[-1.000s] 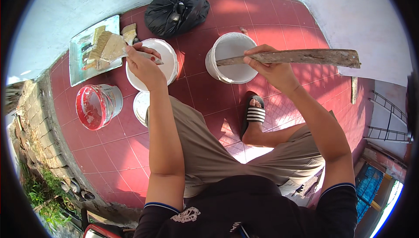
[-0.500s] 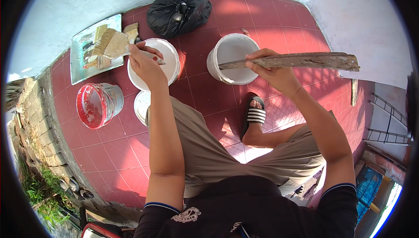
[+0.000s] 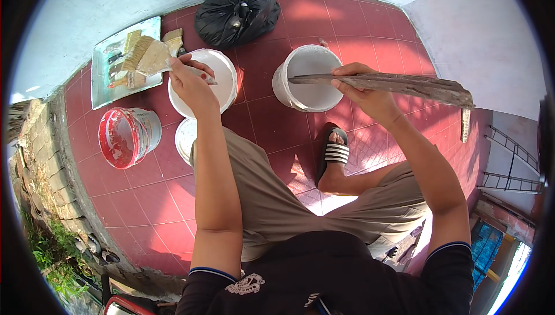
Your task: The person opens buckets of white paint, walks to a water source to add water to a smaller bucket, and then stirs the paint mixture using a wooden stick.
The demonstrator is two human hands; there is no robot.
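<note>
My left hand [image 3: 193, 82] is closed around the handle of a wide paintbrush [image 3: 154, 60]. Its pale bristles point left, and it is held over a white bucket [image 3: 232, 98]. In my right hand [image 3: 363, 92] is a long, weathered wooden stick [image 3: 419, 85], gripped between thumb and fingers. The stick's narrow end reaches inside a second white bucket [image 3: 281, 92], while its thick end extends to the right, tilted slightly down. Whether the stick touches any contents of that bucket, I cannot tell.
A pale tray [image 3: 99, 92] with several brushes lies at the left. Near it stand a red-rimmed bucket [image 3: 149, 127] and a round white container [image 3: 185, 140], partly hidden by my arm. A tied black bag [image 3: 231, 17] rests by the wall on red tiles [image 3: 263, 121].
The stick has swung a little: its thick right end is lower and its narrow end has shifted up inside the bucket. My left hand and the paintbrush have hardly moved.
</note>
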